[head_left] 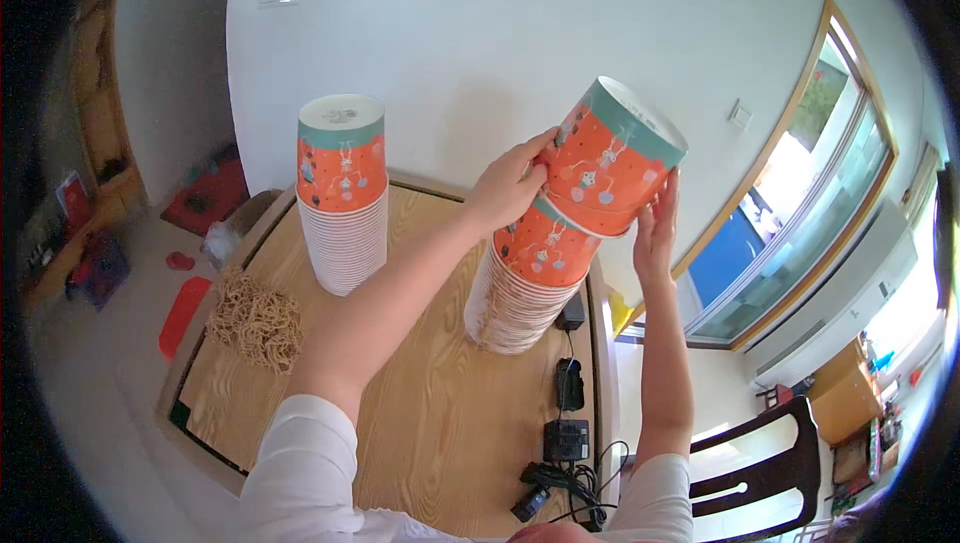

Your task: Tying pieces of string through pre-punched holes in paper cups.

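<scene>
Between my two hands is an upside-down orange paper cup (605,158) with a green band and a white base. My left hand (508,181) grips its left side and my right hand (656,228) its right side, fingers against the wall. The cup sits tilted over the top of the right stack of paper cups (535,283), its rim around or just above the top cup's base; exactly how far it overlaps is hidden. On the left, a second, upright stack of the same inverted cups (343,193) stands apart from my hands.
The wooden table (430,393) carries a tangled heap of tan rubber bands (255,323) at its left edge. Black power adapters (567,438) and cables (580,488) lie along the right edge. A dark chair (760,473) is at the right, and a white wall (450,43) rises behind.
</scene>
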The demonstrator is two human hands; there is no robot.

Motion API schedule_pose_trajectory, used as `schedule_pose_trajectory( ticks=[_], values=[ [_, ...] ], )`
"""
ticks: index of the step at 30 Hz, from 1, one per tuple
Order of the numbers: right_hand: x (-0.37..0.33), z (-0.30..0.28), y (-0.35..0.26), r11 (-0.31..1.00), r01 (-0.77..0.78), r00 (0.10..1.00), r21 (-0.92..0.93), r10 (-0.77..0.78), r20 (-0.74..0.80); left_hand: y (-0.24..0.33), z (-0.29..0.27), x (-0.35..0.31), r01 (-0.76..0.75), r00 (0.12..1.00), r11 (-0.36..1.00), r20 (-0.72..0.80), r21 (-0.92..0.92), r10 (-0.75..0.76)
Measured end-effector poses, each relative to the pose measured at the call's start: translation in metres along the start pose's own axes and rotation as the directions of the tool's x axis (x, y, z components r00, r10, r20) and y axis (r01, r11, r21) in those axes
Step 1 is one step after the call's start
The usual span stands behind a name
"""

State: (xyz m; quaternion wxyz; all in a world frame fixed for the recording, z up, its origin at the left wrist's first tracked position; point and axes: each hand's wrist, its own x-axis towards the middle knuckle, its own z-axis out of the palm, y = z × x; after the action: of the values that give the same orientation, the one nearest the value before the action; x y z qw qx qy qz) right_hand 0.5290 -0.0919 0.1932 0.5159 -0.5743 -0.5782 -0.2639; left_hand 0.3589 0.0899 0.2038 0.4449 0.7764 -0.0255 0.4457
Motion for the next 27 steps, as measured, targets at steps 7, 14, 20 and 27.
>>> schedule_pose_trajectory(
  ticks=[7,14,20,27],
  values=[
    [-0.048,0.031,0.017,0.990,0.027,0.999,-0.141,-0.021,0.047,-0.046,0.004,-0.040,0.093,0.996,0.992,-0.006,-0.088,-0.094],
    [-0.071,0.034,0.017,0.992,0.048,0.985,-0.118,-0.027,0.169,-0.063,0.015,-0.090,0.038,0.997,0.999,-0.072,-0.020,-0.039],
    [-0.082,0.035,0.008,0.995,-0.015,0.985,-0.095,0.031,0.169,-0.066,0.020,-0.106,-0.003,0.995,0.998,-0.099,0.059,0.008],
    [-0.055,0.025,-0.034,0.971,0.052,0.997,-0.233,-0.064,-0.042,-0.061,0.010,-0.125,0.139,0.969,0.982,-0.222,0.125,-0.109]
  ],
)
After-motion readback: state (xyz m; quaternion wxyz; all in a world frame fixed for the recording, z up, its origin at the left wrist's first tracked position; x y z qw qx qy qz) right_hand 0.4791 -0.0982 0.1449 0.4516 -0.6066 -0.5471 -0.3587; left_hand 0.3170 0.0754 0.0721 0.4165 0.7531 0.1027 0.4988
